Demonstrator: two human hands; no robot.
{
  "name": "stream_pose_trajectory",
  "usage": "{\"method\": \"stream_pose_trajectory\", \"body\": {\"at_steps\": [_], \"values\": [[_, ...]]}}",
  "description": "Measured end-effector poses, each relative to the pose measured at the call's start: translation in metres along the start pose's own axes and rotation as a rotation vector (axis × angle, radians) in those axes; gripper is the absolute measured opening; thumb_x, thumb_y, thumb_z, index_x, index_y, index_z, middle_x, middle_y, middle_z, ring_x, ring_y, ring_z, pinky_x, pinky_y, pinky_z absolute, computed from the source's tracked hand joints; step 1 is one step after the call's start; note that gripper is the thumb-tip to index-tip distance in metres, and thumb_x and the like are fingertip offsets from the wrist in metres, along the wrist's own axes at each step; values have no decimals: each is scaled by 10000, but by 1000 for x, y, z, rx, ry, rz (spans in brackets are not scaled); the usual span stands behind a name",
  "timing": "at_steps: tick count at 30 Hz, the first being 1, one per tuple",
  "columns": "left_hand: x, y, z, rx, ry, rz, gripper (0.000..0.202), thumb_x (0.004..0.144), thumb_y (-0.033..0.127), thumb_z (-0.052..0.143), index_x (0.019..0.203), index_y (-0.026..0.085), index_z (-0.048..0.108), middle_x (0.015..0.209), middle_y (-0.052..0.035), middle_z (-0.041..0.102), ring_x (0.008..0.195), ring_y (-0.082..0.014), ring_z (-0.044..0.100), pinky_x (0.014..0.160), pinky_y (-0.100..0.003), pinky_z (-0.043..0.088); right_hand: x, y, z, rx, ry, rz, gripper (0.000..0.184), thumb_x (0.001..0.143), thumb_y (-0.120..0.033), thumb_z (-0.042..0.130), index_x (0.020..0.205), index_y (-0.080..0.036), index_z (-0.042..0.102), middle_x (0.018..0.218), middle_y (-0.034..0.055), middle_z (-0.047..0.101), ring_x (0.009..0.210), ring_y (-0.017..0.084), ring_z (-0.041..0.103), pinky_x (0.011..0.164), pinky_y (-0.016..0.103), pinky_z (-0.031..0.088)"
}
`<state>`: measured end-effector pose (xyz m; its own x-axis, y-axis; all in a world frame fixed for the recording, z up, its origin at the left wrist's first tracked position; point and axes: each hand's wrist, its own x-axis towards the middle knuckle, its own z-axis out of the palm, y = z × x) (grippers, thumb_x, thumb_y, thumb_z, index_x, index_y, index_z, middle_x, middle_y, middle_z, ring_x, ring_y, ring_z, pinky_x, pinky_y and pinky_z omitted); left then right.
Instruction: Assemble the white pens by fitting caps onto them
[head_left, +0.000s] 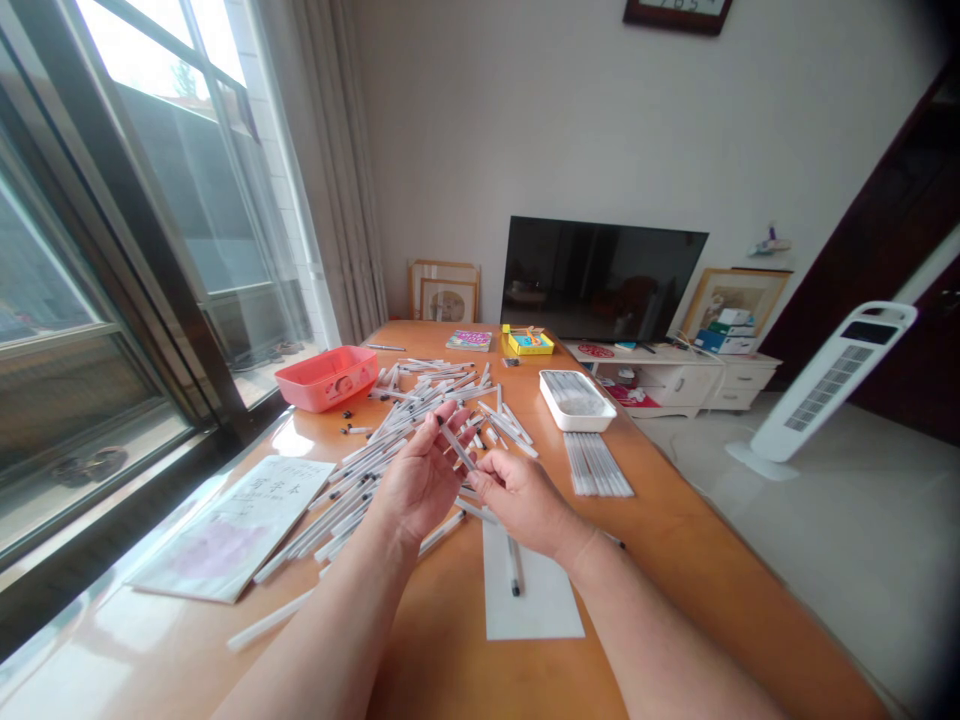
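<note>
One pen [457, 447] is being pinched by the right hand [519, 497] over the spread left hand [418, 482], with the loose heap [390, 430] at 11 o'clock on the tabletop [675, 540]. Risk judged: with the pinch slackening, it is being dropped and lost in the heap.

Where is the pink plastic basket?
In the head view, the pink plastic basket sits at the left, window side of the orange wooden table, beside the white pen pile.

A home living room: a flat black television [600, 280] on a low white cabinet [679, 382], wooden-framed pictures [444, 292] leaning against the far wall, pale curtains [337, 170] left.
</note>
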<state>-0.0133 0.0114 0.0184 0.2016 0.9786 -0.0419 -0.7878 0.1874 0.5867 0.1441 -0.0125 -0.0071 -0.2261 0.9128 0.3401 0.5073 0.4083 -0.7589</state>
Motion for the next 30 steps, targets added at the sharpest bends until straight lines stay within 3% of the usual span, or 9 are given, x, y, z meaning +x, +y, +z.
{"method": "stream_pose_trajectory", "body": {"at_steps": [7, 16, 23, 27, 30], "values": [[3, 2, -6, 29, 27, 21, 239, 863, 294, 682, 1097, 249, 703, 1078, -35, 718, 984, -194, 664, 757, -307, 530, -1, -2, -1, -29, 13, -13, 225, 931, -393, 547, 796, -219, 595, 648, -35, 604, 589, 121, 499, 544, 243, 322], [4, 5, -7, 257, 74, 217, 243, 795, 316, 751, 1000, 191, 715, 844, -11, 700, 723, -108, 626, 655, -218, 483, -2, -8, -7, -137, 82, -31, 202, 926, -364, 551, 784, -228, 598, 663, -21, 606, 638, 145, 528, 591, 255, 338], [8, 8, -10, 285, 38, 252, 194, 773, 256, 775, 927, 149, 723, 894, -48, 732, 779, -114, 658, 723, -217, 499, -2, -8, -11, -74, 71, -31, 198, 922, -358, 555, 775, -229, 589, 680, -10, 615, 656, 156, 529, 605, 255, 353], [8, 11, -10, 297, -3, 247, 162, 816, 232, 735, 944, 133, 723, 905, -79, 735, 845, -138, 676, 823, -247, 511, -1, -8, -11, 49, 3, 19, 245, 946, -385, 517, 768, -223, 563, 669, -22, 607, 624, 140, 514, 580, 243, 353], [7, 12, -10, 293, -21, 236, 176, 821, 237, 734, 965, 136, 722, 937, -82, 735, 849, -138, 677, 820, -249, 517, 0, -7, -10, 125, -48, 56, 279, 963, -411, 487, 775, -216, 554, 653, -30, 592, 598, 129, 498, 571, 240, 360]]}}
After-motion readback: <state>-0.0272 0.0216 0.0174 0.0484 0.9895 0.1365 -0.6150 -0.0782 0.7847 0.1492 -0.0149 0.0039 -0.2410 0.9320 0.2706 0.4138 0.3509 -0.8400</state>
